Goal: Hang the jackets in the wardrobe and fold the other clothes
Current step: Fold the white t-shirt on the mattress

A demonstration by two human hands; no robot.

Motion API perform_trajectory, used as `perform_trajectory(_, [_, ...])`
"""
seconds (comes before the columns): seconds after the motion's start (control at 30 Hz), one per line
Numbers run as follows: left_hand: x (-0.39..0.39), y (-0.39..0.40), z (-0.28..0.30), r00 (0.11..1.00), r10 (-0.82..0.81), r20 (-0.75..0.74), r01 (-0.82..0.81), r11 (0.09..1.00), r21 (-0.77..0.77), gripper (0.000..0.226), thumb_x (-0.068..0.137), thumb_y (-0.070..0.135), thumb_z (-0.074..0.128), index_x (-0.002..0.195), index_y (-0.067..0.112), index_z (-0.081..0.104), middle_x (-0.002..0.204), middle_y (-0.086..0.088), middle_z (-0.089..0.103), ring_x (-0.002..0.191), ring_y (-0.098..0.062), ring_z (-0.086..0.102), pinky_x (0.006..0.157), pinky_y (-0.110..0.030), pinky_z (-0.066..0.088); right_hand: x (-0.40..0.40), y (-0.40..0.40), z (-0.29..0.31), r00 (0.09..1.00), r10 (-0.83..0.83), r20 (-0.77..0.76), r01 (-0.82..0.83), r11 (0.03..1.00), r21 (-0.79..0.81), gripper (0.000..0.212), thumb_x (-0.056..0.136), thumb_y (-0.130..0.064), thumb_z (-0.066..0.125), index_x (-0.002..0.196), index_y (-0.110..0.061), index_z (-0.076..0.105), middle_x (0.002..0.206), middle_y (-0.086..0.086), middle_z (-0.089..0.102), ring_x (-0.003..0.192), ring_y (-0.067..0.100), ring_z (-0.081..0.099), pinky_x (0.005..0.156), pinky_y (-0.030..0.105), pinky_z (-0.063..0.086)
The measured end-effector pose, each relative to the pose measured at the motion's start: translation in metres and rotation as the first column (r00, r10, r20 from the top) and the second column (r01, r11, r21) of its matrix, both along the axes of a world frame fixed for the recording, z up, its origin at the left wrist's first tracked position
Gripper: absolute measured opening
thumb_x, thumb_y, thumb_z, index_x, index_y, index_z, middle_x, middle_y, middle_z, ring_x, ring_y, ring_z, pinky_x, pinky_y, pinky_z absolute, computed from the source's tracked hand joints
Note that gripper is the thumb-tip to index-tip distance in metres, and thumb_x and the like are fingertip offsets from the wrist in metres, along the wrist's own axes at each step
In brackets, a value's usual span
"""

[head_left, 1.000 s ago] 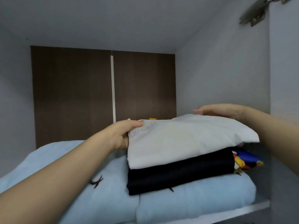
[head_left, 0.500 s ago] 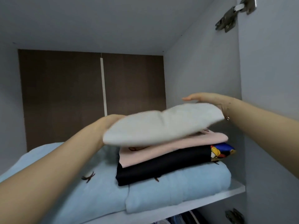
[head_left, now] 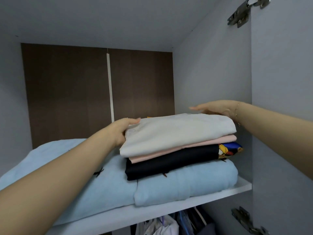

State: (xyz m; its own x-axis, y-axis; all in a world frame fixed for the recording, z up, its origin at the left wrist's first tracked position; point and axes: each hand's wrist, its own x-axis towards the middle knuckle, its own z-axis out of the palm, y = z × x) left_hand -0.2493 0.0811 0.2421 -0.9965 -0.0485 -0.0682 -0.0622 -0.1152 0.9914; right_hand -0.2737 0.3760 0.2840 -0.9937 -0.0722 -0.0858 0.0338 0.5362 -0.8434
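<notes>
Three folded garments stacked on the upper wardrobe shelf (head_left: 233, 188), atop a folded light-blue blanket (head_left: 186, 182). Top: white garment (head_left: 176, 131). Middle: pink garment (head_left: 194, 144), only its front edge showing. Bottom: black garment (head_left: 169, 162), with a bright cartoon print (head_left: 228, 150) poking out at its right end.

Left hand (head_left: 122, 131): at the left end of the white garment, thumb lying over the top edge, the other fingers hidden behind the fold; grip grasping that edge. Right hand (head_left: 215, 108): palm down at the far right corner of the white garment, fingers straight, grip released, resting on or just above the cloth; I cannot tell which. Thin chain bracelet (head_left: 236, 113) on that wrist.

Surround: brown back panel (head_left: 67, 94), grey side wall, two metal door hinges (head_left: 242, 12) on the right. Below the shelf, hanging clothes (head_left: 177, 224), partly seen.
</notes>
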Motion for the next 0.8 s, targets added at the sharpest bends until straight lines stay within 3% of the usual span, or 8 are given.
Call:
perform_trajectory(0.17, [-0.011, 0.011, 0.014, 0.997, 0.034, -0.064, -0.036, 0.999, -0.034, 0.025, 0.097, 0.0, 0.05, 0.121, 0.0, 0.058, 0.099, -0.016, 0.068, 0.081, -0.027, 0.065, 0.084, -0.041, 0.051, -0.013, -0.012, 0.02, 0.995, -0.039, -0.092, 0.035, 0.998, -0.049, 0.04, 0.092, -0.009, 0.058, 0.132, -0.011, 0.054, 0.138, 0.011, 0.054, 0.124, 0.032, 0.055, 0.108, 0.045, 0.042])
perform_trajectory(0.23, [-0.012, 0.011, 0.012, 0.997, 0.059, -0.049, -0.062, 0.996, -0.065, 0.023, 0.095, -0.001, 0.054, 0.118, -0.001, 0.059, 0.091, -0.016, 0.07, 0.076, -0.027, 0.068, 0.079, -0.041, 0.053, -0.018, -0.014, 0.017, 0.995, -0.061, -0.077, 0.063, 0.998, 0.022, 0.045, 0.094, -0.009, 0.054, 0.139, -0.009, 0.047, 0.144, 0.014, 0.049, 0.127, 0.033, 0.052, 0.109, 0.045, 0.04])
perform_trajectory(0.33, [-0.006, 0.01, 0.0, 0.999, 0.052, 0.003, -0.052, 0.996, -0.077, 0.037, 0.093, 0.0, 0.059, 0.13, -0.001, 0.054, 0.122, -0.017, 0.065, 0.11, -0.03, 0.064, 0.096, -0.045, 0.05, -0.014, -0.01, -0.001, 0.997, -0.045, -0.063, 0.052, 0.992, 0.117, 0.025, 0.095, -0.017, 0.054, 0.116, -0.008, 0.064, 0.12, 0.011, 0.065, 0.108, 0.028, 0.06, 0.089, 0.036, 0.05])
perform_trajectory(0.4, [0.008, 0.008, -0.004, 0.999, 0.042, 0.01, -0.041, 0.998, -0.044, 0.037, 0.093, 0.004, 0.062, 0.129, 0.002, 0.055, 0.119, -0.015, 0.065, 0.101, -0.029, 0.066, 0.082, -0.043, 0.054, -0.003, 0.002, -0.007, 0.999, -0.005, -0.054, 0.003, 0.999, -0.034, 0.023, 0.091, -0.026, 0.062, 0.106, -0.009, 0.069, 0.102, 0.01, 0.071, 0.09, 0.024, 0.064, 0.074, 0.032, 0.051])
perform_trajectory(0.5, [0.035, 0.002, -0.009, 0.998, -0.047, -0.034, 0.048, 0.998, 0.044, 0.033, 0.088, 0.009, 0.068, 0.12, 0.003, 0.063, 0.1, -0.012, 0.072, 0.075, -0.022, 0.073, 0.057, -0.033, 0.058, 0.023, 0.013, -0.005, 0.99, 0.119, -0.071, -0.132, 0.964, -0.232, 0.035, 0.078, -0.034, 0.074, 0.105, -0.012, 0.07, 0.1, 0.006, 0.074, 0.086, 0.02, 0.07, 0.069, 0.031, 0.056])
perform_trajectory(0.6, [0.056, -0.002, -0.018, 0.983, -0.157, -0.095, 0.165, 0.983, 0.08, 0.042, 0.088, 0.005, 0.065, 0.129, 0.0, 0.058, 0.111, -0.014, 0.072, 0.086, -0.02, 0.073, 0.066, -0.031, 0.062, 0.042, 0.01, -0.004, 0.99, 0.13, -0.05, -0.137, 0.975, -0.177, 0.048, 0.075, -0.022, 0.075, 0.12, -0.013, 0.064, 0.122, 0.009, 0.068, 0.112, 0.023, 0.064, 0.092, 0.035, 0.052])
perform_trajectory(0.7, [0.062, -0.001, -0.024, 0.987, -0.062, -0.151, 0.083, 0.987, 0.135, 0.065, 0.087, -0.009, 0.062, 0.146, 0.003, 0.037, 0.131, -0.02, 0.058, 0.099, -0.025, 0.069, 0.066, -0.03, 0.061, 0.054, 0.009, -0.01, 0.993, 0.102, -0.06, -0.111, 0.978, -0.175, 0.053, 0.077, -0.007, 0.072, 0.127, -0.014, 0.057, 0.129, 0.011, 0.064, 0.111, 0.022, 0.06, 0.096, 0.031, 0.045])
perform_trajectory(0.8, [0.072, 0.002, -0.024, 0.987, -0.026, -0.157, 0.034, 0.998, 0.044, 0.067, 0.086, -0.012, 0.062, 0.146, 0.002, 0.037, 0.141, -0.019, 0.05, 0.094, -0.021, 0.066, 0.057, -0.023, 0.058, 0.068, 0.011, -0.021, 0.993, 0.118, -0.02, -0.119, 0.981, -0.155, 0.048, 0.085, -0.007, 0.067, 0.131, -0.006, 0.055, 0.117, 0.012, 0.061, 0.073, 0.016, 0.059, 0.068, 0.023, 0.045])
